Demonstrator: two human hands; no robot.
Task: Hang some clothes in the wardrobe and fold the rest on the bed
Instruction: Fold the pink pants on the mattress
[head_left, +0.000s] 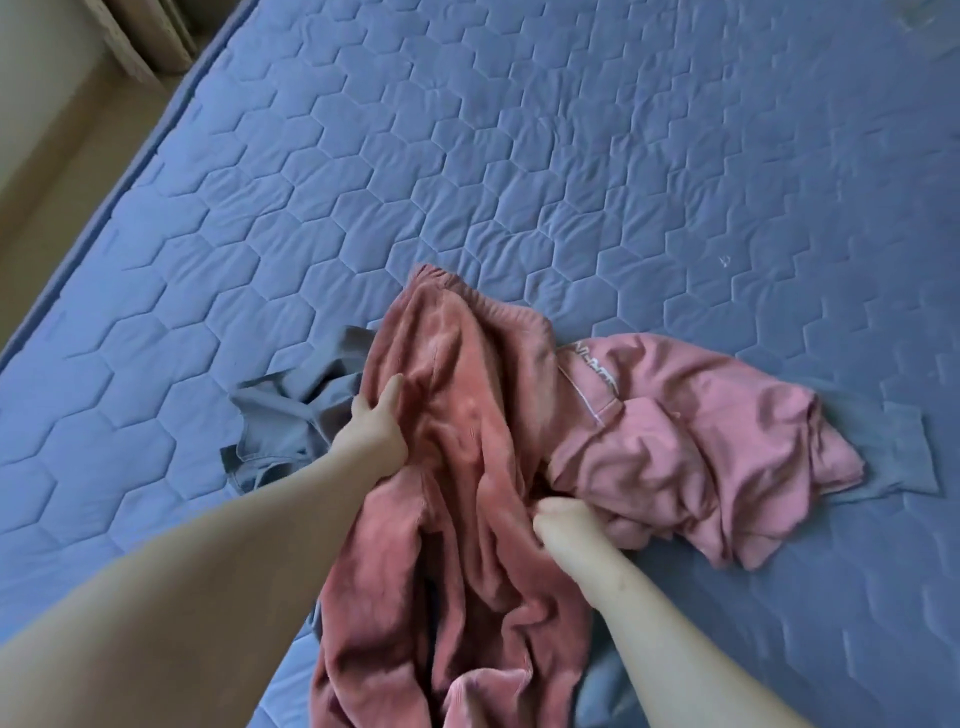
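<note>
Both hands gripped rust-pink corduroy trousers (467, 457) at lower centre of the blue quilted bed (467, 156); left hand (376, 431) clutched the left edge; right hand (558, 525) fisted in the right edge; pink top (701, 441) lay crumpled at right, touching; grey garment (291, 415) at left, partly beneath

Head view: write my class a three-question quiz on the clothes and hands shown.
1. True or false: the left hand grips the rust trousers.
2. Which lies right of the trousers? A) pink top B) white towel C) black sock
3. Fill in: the clothes lie on a blue quilted ____.
Key: 1 true; 2 A; 3 bed.
</note>
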